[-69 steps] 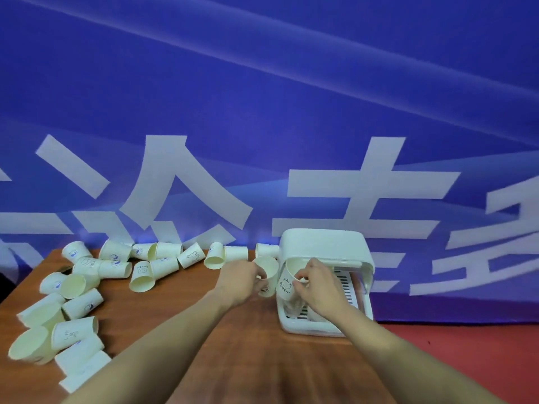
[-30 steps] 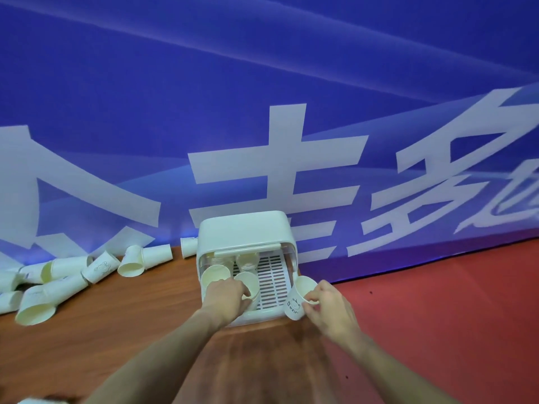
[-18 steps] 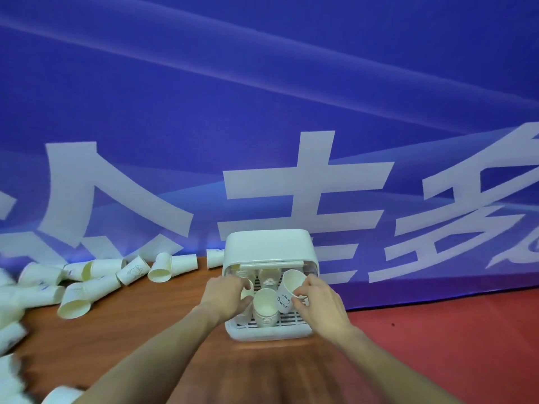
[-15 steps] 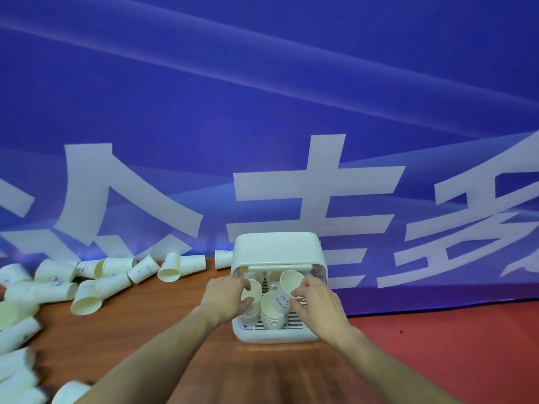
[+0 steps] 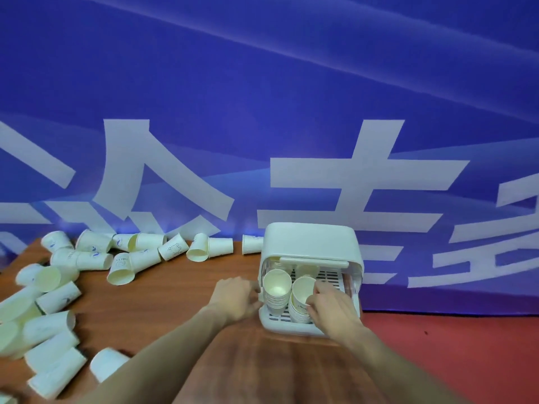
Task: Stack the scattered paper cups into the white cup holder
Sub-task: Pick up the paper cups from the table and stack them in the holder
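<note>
The white cup holder (image 5: 311, 246) stands at the table's far right edge, its front open. Inside it are two stacks of paper cups, a left stack (image 5: 276, 290) and a right stack (image 5: 298, 312). My right hand (image 5: 334, 306) grips the top cup (image 5: 302, 288) of the right stack by its rim and side. My left hand (image 5: 235, 298) holds nothing; its loosely curled fingertips lie against the holder's left front edge. Several scattered paper cups (image 5: 121, 268) lie on their sides across the left half of the table.
The wooden table (image 5: 180, 290) ends just right of the holder, above a red floor (image 5: 443, 360). A blue banner wall (image 5: 262, 112) runs right behind the table. More cups (image 5: 52, 348) are piled at the near left edge.
My right hand has lowered its cup onto the right stack. My left hand has let go of its cup, now on the left stack, and drawn back to the holder's left edge. The view has swung left.
</note>
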### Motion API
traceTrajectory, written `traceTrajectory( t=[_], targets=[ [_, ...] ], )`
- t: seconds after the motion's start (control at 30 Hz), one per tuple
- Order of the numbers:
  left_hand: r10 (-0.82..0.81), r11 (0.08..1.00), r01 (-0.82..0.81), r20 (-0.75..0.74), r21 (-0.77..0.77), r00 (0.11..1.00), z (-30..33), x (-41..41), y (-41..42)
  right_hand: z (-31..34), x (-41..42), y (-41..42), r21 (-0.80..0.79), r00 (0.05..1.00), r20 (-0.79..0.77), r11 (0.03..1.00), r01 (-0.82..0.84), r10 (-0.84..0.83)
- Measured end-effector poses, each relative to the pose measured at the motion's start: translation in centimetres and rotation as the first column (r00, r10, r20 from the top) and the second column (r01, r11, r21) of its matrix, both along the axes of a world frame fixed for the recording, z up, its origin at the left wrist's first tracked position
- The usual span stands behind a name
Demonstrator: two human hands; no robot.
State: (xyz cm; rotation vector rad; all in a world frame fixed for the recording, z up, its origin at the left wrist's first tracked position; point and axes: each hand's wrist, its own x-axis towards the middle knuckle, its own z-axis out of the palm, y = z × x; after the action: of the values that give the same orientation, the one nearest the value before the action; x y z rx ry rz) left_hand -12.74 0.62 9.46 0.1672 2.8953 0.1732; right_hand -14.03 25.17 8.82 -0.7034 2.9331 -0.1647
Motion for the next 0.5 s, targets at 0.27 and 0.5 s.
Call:
traceTrajectory(
  t=[0.27, 0.5],
  targets=[
    [-0.015, 1.000, 0.015, 0.062, -0.009, 0.998, -2.5, 0.1, -1.2, -2.5, -0.3, -0.6, 0.071, 0.993, 0.115, 0.997, -0.009, 0.001],
    [-0.001, 0.999, 0.002, 0.055, -0.033, 0.998, -1.9, -0.4, -2.3, -1.0, -0.6, -1.4, -0.010, 0.997, 0.071, 1.000, 0.006, -0.006]
  ],
)
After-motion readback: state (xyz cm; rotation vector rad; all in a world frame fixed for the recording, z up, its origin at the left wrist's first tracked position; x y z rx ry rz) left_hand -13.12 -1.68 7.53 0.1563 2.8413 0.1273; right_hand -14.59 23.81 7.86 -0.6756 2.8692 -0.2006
